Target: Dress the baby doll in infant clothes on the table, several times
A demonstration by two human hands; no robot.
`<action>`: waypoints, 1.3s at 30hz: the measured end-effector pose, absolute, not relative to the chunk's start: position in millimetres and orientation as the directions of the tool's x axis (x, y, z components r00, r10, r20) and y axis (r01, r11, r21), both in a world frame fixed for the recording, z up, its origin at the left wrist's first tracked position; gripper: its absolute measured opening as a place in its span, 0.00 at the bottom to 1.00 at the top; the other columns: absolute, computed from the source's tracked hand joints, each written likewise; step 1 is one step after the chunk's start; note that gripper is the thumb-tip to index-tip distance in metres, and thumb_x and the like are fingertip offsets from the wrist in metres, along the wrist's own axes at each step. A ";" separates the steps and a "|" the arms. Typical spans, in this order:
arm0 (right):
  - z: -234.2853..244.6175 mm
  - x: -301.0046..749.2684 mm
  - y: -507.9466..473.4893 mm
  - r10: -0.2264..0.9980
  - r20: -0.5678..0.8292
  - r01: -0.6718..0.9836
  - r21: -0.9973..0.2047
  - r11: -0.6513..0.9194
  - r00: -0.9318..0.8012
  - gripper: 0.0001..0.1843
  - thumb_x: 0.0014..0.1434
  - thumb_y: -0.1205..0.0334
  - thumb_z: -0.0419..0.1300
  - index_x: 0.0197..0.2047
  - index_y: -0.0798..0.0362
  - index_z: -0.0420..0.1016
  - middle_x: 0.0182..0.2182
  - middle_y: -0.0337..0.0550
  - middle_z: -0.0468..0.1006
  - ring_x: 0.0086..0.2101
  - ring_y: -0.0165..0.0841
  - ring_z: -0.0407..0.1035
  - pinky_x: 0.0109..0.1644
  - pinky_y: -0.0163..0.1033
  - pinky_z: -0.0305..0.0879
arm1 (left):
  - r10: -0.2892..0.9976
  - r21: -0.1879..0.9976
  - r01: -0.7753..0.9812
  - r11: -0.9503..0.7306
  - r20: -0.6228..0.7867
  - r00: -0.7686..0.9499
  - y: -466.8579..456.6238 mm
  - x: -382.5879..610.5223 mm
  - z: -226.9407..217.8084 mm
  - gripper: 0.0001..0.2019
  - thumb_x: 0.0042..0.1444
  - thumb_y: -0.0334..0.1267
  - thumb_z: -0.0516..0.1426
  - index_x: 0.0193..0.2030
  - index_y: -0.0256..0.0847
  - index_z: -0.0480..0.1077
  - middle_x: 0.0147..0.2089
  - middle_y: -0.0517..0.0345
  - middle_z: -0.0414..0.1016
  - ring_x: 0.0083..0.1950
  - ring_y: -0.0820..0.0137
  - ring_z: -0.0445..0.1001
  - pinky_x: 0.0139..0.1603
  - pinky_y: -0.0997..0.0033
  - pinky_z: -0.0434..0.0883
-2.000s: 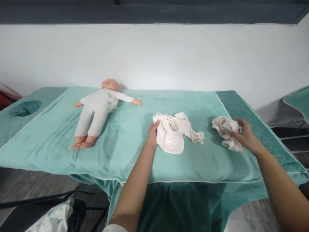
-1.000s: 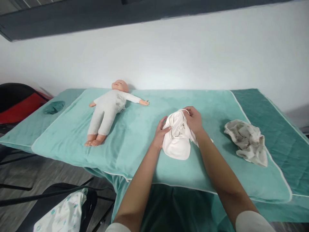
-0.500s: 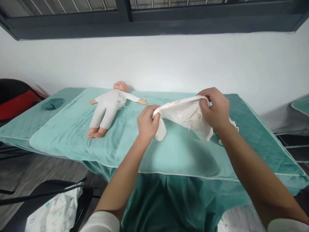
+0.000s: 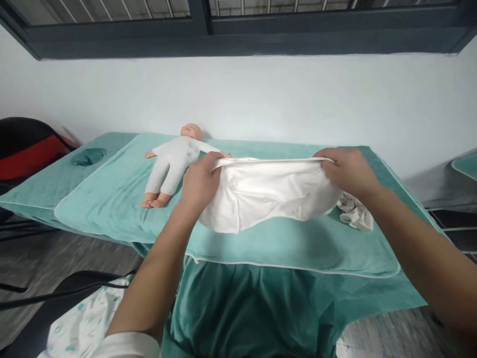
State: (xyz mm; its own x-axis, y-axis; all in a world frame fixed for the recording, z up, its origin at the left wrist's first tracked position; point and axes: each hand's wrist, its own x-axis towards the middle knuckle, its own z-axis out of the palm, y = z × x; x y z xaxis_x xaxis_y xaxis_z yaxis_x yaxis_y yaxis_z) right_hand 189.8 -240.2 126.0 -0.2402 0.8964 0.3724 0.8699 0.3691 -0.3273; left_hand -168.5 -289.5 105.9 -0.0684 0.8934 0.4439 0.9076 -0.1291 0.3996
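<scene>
One white patterned cloth (image 4: 82,318) lies at the far left on a black seat (image 4: 37,320); next, on the pale green plush blanket (image 4: 112,191), the baby doll (image 4: 173,161) rests on its back, bald head toward the wall, unchanged; just right of its legs comes the left hand (image 4: 201,181), closed on one upper corner of a white cotton garment (image 4: 272,191).

The garment is what has changed most: it no longer lies bunched on the blanket, nor slants between the hands as it does half a second ago; its edge is now drawn nearly level and its body hangs flat, clear of the blanket by the look of the shadow; its outline can be judged, though which garment it is I cannot tell.

The right hand (image 4: 350,169) grips the opposite corner, back of the hand upward, having let go of the crumpled printed garment (image 4: 356,214) that lies below it; the hands stand well apart at about equal height; the forearms angle in from the lower corners, left sleeve cuff (image 4: 126,345) showing; most fingertips are hidden.
</scene>
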 end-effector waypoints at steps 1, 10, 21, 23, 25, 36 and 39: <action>124.1 191.2 -231.4 0.913 0.312 0.882 -0.306 0.359 -0.264 0.17 0.58 0.63 0.53 0.42 0.45 0.84 0.39 0.43 0.85 0.39 0.43 0.77 0.44 0.46 0.70 | 0.932 0.365 0.929 -0.068 0.356 -0.071 -283.6 -171.7 106.2 0.17 0.62 0.37 0.52 0.56 0.46 0.73 0.47 0.52 0.82 0.50 0.55 0.79 0.52 0.57 0.74; 57.4 146.5 -185.0 0.979 0.147 0.990 0.008 0.144 -0.143 0.23 0.62 0.68 0.53 0.59 0.55 0.74 0.55 0.60 0.77 0.51 0.51 0.72 0.51 0.53 0.67 | 0.964 0.105 0.978 0.180 0.180 -0.196 -211.7 -161.8 51.3 0.20 0.66 0.44 0.52 0.59 0.38 0.70 0.56 0.38 0.77 0.57 0.47 0.75 0.54 0.50 0.73; -65.5 48.0 -194.8 0.991 0.103 0.923 -0.366 0.119 -0.087 0.37 0.66 0.56 0.54 0.68 0.79 0.57 0.68 0.85 0.57 0.70 0.66 0.49 0.71 0.64 0.48 | 0.986 0.367 0.930 -0.009 0.159 -0.053 -200.7 -99.0 -60.6 0.20 0.65 0.31 0.47 0.60 0.25 0.69 0.67 0.30 0.68 0.70 0.50 0.65 0.69 0.54 0.65; -68.9 42.8 -187.6 0.996 0.092 0.927 -0.375 0.021 0.014 0.39 0.66 0.55 0.54 0.69 0.78 0.55 0.70 0.84 0.53 0.72 0.67 0.43 0.72 0.67 0.42 | 0.979 0.406 0.913 0.033 0.171 -0.111 -198.2 -99.3 -61.1 0.23 0.65 0.32 0.48 0.64 0.25 0.66 0.72 0.29 0.60 0.74 0.48 0.59 0.70 0.53 0.65; -67.4 40.6 -183.5 0.990 0.106 0.926 -0.376 -0.042 0.088 0.39 0.65 0.55 0.54 0.71 0.73 0.53 0.72 0.79 0.50 0.73 0.65 0.40 0.73 0.68 0.41 | 0.970 0.406 0.911 0.071 0.184 -0.158 -199.4 -98.4 -58.2 0.24 0.64 0.33 0.49 0.66 0.27 0.65 0.75 0.30 0.56 0.75 0.45 0.56 0.69 0.47 0.65; -45.7 55.7 -177.4 0.967 0.239 0.936 -0.351 -0.002 0.092 0.38 0.66 0.60 0.49 0.77 0.57 0.46 0.75 0.63 0.44 0.72 0.60 0.44 0.63 0.64 0.63 | 0.947 0.527 0.834 0.167 0.150 -0.284 -182.0 -87.9 -46.3 0.33 0.65 0.40 0.47 0.76 0.33 0.51 0.78 0.33 0.52 0.77 0.39 0.52 0.66 0.34 0.65; -46.0 62.5 -158.8 0.969 0.226 0.944 -0.330 -0.019 0.098 0.39 0.66 0.58 0.50 0.77 0.57 0.47 0.75 0.64 0.44 0.71 0.61 0.45 0.63 0.64 0.63 | 0.960 0.518 0.844 0.141 0.136 -0.244 -165.6 -84.5 -46.0 0.33 0.65 0.40 0.48 0.76 0.34 0.51 0.78 0.34 0.51 0.77 0.39 0.51 0.66 0.34 0.65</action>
